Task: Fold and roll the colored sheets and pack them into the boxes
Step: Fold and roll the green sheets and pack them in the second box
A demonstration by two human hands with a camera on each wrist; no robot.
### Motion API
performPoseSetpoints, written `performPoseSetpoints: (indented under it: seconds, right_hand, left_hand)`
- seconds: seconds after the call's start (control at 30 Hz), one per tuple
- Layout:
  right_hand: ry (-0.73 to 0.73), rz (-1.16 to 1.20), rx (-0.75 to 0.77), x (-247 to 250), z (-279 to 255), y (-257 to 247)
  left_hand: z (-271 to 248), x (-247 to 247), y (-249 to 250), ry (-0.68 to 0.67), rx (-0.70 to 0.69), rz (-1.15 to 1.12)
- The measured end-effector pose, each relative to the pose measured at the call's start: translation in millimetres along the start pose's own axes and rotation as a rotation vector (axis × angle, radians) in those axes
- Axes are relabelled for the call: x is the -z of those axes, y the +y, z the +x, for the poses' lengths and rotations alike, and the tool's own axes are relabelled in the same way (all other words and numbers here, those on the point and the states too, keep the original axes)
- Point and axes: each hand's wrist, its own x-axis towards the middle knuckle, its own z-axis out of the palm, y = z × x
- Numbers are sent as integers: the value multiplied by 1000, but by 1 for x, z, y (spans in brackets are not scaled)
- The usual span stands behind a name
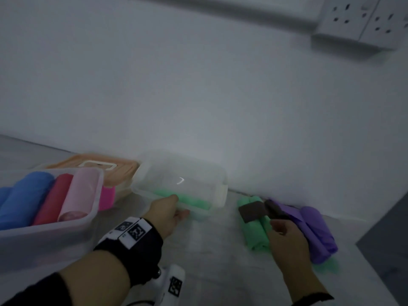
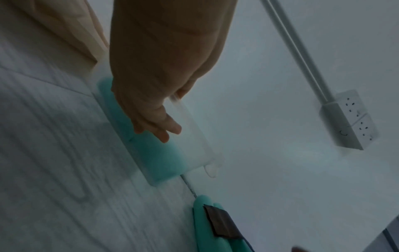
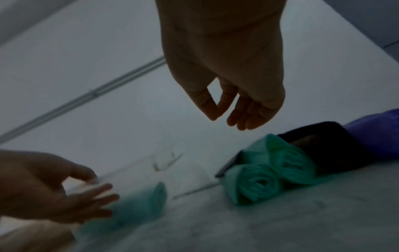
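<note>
A: Left hand (image 1: 164, 214)?
B: Pinching clear box (image 1: 198, 173) rim; green roll (image 1: 194, 202) inside.
A: Right hand (image 1: 287, 237)?
B: Fingers loose, holding nothing, over green rolls (image 1: 257, 235) right of the box.

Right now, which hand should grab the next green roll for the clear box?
Right. The right hand hangs open and empty directly over the loose green rolls. The left hand is occupied gripping the near rim of the clear box, steadying it, with one green roll already inside.
</note>
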Motion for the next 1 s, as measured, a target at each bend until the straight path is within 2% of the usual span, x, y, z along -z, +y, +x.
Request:
performPoseSetpoints:
  seconds: [0.07,0.2,0.3,0.43,0.53,0.77,0.9,1.0]
  right_hand:
    - [-64,-145,10,1,3,12]
    - [-246,-431,204,-10,3,14]
    - [-301,-726,298,-23,9,7]
    - [-335,-764,270,-35,17,4]
    - [-407,-784,316,-38,23,3]
    - [-500,-788,314,-32,30,-4]
    - [-458,-732,264,-28,21,-4]
    - [-478,-793,264,-24,8,-7]
  left_hand:
    - [5,-7,1,9,35,6]
    - [15,-16,9,-22,75,-56]
    - [18,-23,14,-37,90,-98]
    - [30,-24,19,27,122,-23]
    - [35,-24,20,17,67,108]
    - [37,-30,20,64,78,292]
    - [27,-27,22,65,126,256]
    - [10,-21,18,67,86,222]
